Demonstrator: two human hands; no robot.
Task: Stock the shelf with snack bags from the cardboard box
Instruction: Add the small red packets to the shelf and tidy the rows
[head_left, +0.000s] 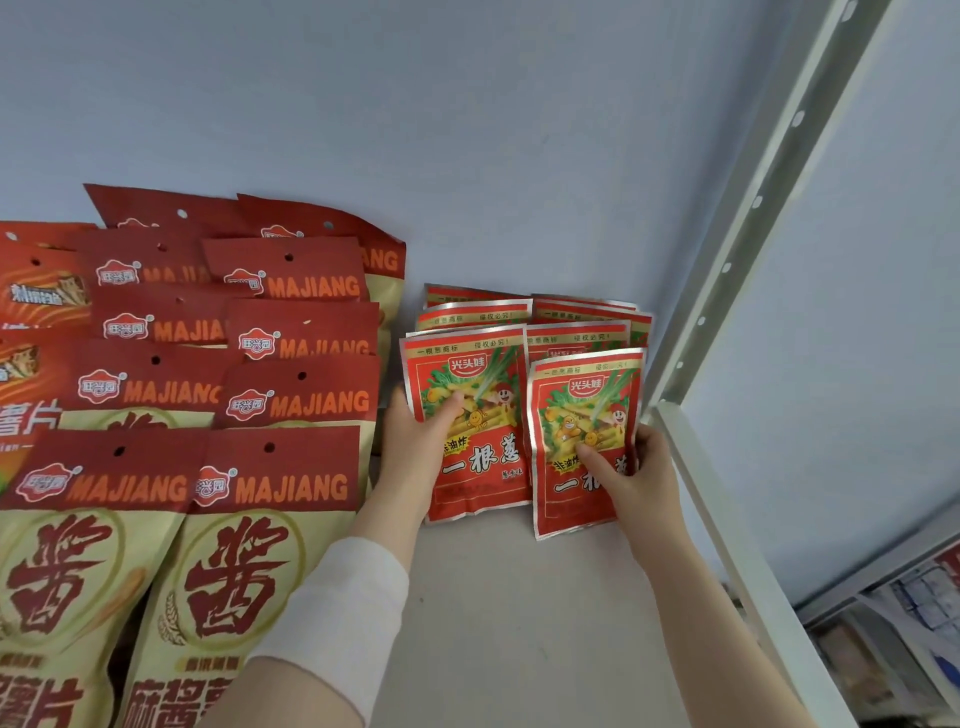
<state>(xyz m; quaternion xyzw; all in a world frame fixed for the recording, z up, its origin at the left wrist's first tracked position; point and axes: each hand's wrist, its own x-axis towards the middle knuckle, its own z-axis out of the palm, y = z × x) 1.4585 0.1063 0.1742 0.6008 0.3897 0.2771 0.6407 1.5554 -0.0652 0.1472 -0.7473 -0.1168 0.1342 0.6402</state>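
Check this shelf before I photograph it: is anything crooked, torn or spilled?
Nothing torn or spilled. The front small red foil snack bag in the right hand tilts slightly, not yet squared with the one in the left hand.

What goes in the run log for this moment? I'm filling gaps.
stage: placing | left hand: holds small red bag | right hand: holds second red bag | shelf: MAJIANG bags left

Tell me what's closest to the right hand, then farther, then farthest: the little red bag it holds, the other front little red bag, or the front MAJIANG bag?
1. Right little red bag, in the right hand.
2. Left little red bag, beside it.
3. Front MAJIANG bag, far left.
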